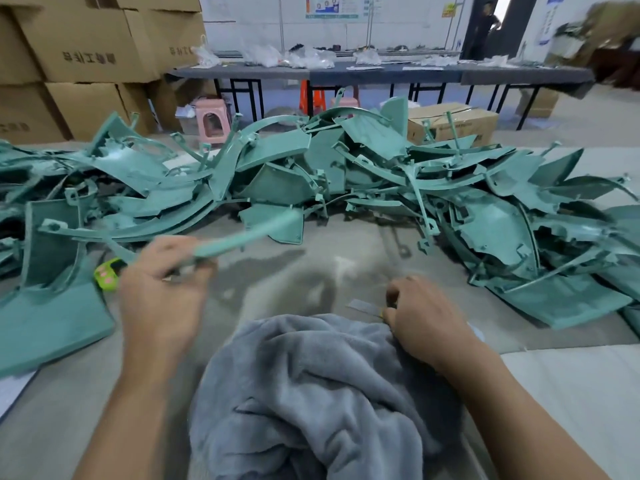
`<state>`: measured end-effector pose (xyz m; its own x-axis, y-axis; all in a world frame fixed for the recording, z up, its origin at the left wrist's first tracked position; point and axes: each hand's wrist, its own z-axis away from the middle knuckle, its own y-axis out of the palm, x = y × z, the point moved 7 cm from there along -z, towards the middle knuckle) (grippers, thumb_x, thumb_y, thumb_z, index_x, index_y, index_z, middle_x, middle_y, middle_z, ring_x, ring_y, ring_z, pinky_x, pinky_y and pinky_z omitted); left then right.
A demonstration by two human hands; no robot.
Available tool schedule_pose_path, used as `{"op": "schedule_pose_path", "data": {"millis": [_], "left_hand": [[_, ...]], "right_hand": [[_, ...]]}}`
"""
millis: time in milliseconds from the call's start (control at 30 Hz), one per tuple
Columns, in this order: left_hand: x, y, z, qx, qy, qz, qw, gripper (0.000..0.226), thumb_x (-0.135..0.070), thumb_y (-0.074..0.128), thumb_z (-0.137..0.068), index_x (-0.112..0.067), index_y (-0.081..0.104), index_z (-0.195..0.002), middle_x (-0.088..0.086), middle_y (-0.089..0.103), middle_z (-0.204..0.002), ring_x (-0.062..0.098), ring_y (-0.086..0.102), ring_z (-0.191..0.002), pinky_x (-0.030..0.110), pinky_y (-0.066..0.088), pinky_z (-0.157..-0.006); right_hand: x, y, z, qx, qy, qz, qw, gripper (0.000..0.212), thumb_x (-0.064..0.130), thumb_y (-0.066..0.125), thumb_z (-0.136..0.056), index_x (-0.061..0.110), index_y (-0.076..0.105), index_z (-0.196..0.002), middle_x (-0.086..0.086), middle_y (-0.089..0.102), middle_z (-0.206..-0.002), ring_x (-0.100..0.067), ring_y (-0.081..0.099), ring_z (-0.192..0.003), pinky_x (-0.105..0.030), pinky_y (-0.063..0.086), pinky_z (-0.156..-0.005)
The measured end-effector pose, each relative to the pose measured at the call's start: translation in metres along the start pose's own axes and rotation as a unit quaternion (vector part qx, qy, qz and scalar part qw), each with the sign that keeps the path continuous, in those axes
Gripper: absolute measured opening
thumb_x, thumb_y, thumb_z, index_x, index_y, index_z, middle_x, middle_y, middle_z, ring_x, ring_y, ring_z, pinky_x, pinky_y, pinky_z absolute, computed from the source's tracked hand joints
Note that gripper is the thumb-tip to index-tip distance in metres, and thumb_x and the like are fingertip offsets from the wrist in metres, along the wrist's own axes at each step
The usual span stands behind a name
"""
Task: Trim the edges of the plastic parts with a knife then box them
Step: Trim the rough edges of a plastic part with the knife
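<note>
Gripping one end of a thin curved strip above the tabletop, toward its left edge, our left hand curls its fingers round it; it looks light, springy, so we'd hold close to the cut; our right hand clenches the knife at the cloth's edge.

Left hand at eight o'clock grips a curved strip, smeared by motion blur, its near end lost inside the fingers. A lime-green object peeks out beside that hand, half covered, can't tell what it is. Right hand at four o'clock closes round the knife: only a faint pale blade shows, handle buried in the palm. The pile of teal parts runs off both side edges. Grey cloth is cut by the bottom edge. At twelve o'clock, wall posters too small to read; the two o'clock corner is pure blur.
</note>
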<state>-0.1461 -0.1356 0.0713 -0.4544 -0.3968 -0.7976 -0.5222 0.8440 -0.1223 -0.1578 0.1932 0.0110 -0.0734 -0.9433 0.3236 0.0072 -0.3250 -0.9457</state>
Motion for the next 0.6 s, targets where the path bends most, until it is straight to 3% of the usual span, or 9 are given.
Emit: {"op": "schedule_pose_path", "data": {"millis": [67,100,167,233,300,400,467,600], "left_hand": [[-0.012,0.036,0.022,0.075,0.125,-0.185,0.972,0.04,-0.005,0.066,-0.072,-0.031,0.082,-0.097,-0.012,0.071,-0.097,0.004,0.059,-0.088,0.012,0.044,-0.084],[-0.013,0.053,0.033,0.105,0.153,-0.233,0.955,0.041,0.0,0.065,-0.07,-0.024,0.083,-0.097,-0.006,0.074,-0.098,0.011,0.062,-0.09,0.021,0.047,-0.087],[-0.01,0.083,0.054,0.168,0.145,-0.298,0.928,0.042,0.005,0.072,-0.066,-0.021,0.083,-0.097,-0.003,0.078,-0.098,0.023,0.068,-0.09,0.034,0.051,-0.083],[0.001,0.097,0.062,0.217,0.111,-0.339,0.909,0.05,0.003,0.08,-0.059,-0.025,0.082,-0.1,-0.005,0.078,-0.098,0.023,0.068,-0.089,0.033,0.047,-0.081],[0.013,0.098,0.061,0.24,0.076,-0.353,0.901,0.052,-0.006,0.079,-0.065,-0.027,0.078,-0.112,-0.008,0.076,-0.11,0.018,0.065,-0.102,0.031,0.041,-0.088],[0.024,0.102,0.059,0.282,0.059,-0.362,0.886,0.056,-0.016,0.069,-0.081,-0.029,0.064,-0.135,-0.011,0.062,-0.139,0.012,0.053,-0.131,0.028,0.029,-0.108],[0.022,0.105,0.06,0.285,0.046,-0.329,0.899,0.053,-0.012,0.067,-0.087,-0.029,0.063,-0.137,-0.009,0.064,-0.139,0.016,0.056,-0.128,0.029,0.033,-0.108],[0.015,0.101,0.061,0.244,0.025,-0.239,0.939,0.043,-0.018,0.065,-0.096,-0.035,0.064,-0.135,-0.007,0.076,-0.114,0.021,0.071,-0.098,0.03,0.053,-0.083]], "right_hand": [[-0.002,0.002,-0.002,-0.001,0.003,0.039,0.999,0.01,0.015,0.061,-0.089,0.023,0.054,-0.089,0.005,0.049,-0.095,-0.021,0.05,-0.088,-0.036,0.041,-0.076],[-0.002,0.002,-0.002,-0.005,0.005,0.049,0.999,0.012,0.014,0.06,-0.089,0.024,0.053,-0.091,0.006,0.048,-0.095,-0.021,0.05,-0.09,-0.035,0.038,-0.076],[-0.006,0.001,-0.001,-0.024,0.008,0.051,0.998,0.014,0.011,0.056,-0.091,0.024,0.051,-0.09,0.006,0.052,-0.096,-0.02,0.052,-0.087,-0.035,0.036,-0.075],[-0.014,-0.004,-0.001,-0.061,0.026,0.044,0.997,0.017,0.012,0.051,-0.094,0.026,0.048,-0.085,0.004,0.057,-0.088,-0.017,0.051,-0.073,-0.035,0.035,-0.068],[-0.022,-0.012,-0.001,-0.117,0.046,0.021,0.992,0.016,0.019,0.048,-0.098,0.024,0.045,-0.083,0.005,0.057,-0.075,-0.017,0.049,-0.063,-0.036,0.032,-0.06],[-0.02,-0.021,0.003,-0.202,0.024,-0.119,0.972,0.019,0.027,0.056,-0.099,0.025,0.046,-0.083,0.008,0.055,-0.065,-0.01,0.049,-0.06,-0.037,0.033,-0.056],[-0.008,-0.018,0.005,-0.194,-0.02,-0.22,0.956,0.021,0.025,0.061,-0.098,0.026,0.048,-0.083,0.005,0.062,-0.067,-0.015,0.057,-0.063,-0.04,0.045,-0.06],[0.016,0.001,0.011,-0.121,-0.088,-0.336,0.93,0.024,0.02,0.064,-0.099,0.028,0.05,-0.08,0.007,0.072,-0.074,-0.012,0.068,-0.067,-0.038,0.055,-0.068]]}}
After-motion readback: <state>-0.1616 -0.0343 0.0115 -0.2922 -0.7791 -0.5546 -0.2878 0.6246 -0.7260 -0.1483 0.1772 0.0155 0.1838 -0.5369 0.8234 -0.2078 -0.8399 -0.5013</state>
